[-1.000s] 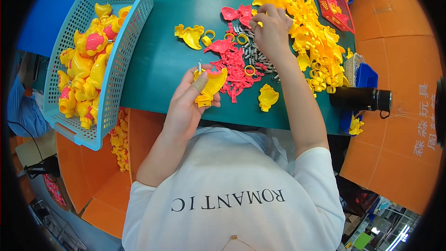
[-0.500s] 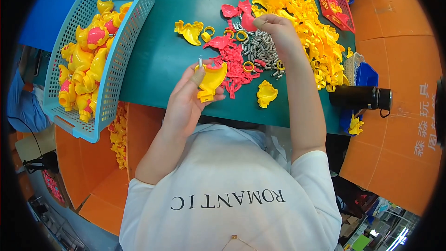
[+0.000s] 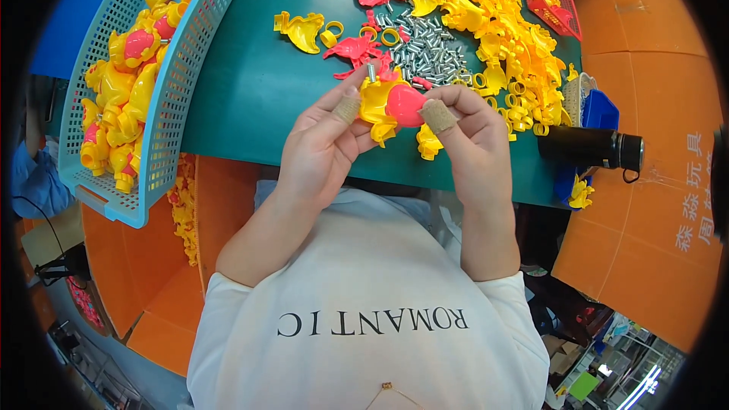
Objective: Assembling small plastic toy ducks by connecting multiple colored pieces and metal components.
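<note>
My left hand (image 3: 315,140) is closed around a yellow plastic toy shell half (image 3: 372,102), held above the table's near edge. A short metal pin (image 3: 371,72) stands up by its index fingertip. Between thumb and fingers, my right hand (image 3: 478,137) pinches a rounded pink plastic piece (image 3: 405,105) against the right side of the shell. Both thumbs wear tan wraps. Beyond the hands lie a heap of metal pins (image 3: 429,49), pink parts (image 3: 353,48) and yellow rings (image 3: 331,34). One yellow shell half (image 3: 429,143) lies partly hidden behind my right hand.
A light blue basket (image 3: 165,125) of yellow and pink toys stands at left. Piled yellow shells (image 3: 520,49) cover the right side, with a red basket (image 3: 560,19) behind. A black bottle (image 3: 585,148) lies near the right edge. Orange cardboard (image 3: 645,114) rises beyond it.
My right hand has come back from the pink parts with a pink piece, bringing it against the yellow shell. My left hand has shifted slightly right with the shell.
</note>
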Available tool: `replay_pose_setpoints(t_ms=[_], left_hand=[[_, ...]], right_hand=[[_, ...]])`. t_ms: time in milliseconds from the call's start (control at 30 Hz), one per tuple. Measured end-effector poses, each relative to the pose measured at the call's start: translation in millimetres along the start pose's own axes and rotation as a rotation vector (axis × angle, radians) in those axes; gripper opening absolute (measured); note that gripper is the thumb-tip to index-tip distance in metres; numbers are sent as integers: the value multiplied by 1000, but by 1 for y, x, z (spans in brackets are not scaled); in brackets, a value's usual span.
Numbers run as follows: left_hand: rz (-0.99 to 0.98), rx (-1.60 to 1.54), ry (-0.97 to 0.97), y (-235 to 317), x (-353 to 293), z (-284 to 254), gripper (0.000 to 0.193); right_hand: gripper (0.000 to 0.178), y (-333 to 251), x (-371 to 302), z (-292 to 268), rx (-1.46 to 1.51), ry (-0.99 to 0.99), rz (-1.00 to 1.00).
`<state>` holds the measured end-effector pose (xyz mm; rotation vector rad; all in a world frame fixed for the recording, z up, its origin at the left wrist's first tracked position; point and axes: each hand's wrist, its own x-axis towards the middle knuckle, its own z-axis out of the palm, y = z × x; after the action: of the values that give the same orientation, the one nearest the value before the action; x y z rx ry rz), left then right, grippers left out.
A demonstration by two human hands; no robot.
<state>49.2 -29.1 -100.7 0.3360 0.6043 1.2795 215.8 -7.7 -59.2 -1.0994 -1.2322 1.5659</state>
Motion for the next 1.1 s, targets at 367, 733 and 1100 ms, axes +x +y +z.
replay_pose_setpoints(t_ms=[367, 733, 1100], left_hand=[[-51, -35, -64, -10, -3, -10, 47], [-159, -46, -13, -14, -1, -4, 46], [-119, 141, 0, -37, 29, 15, 51]], right_hand=[[22, 20, -14, 18, -56, 107, -73], [14, 37, -21, 8, -442, 147, -226], [20, 22, -19, -70, -476, 181, -393]])
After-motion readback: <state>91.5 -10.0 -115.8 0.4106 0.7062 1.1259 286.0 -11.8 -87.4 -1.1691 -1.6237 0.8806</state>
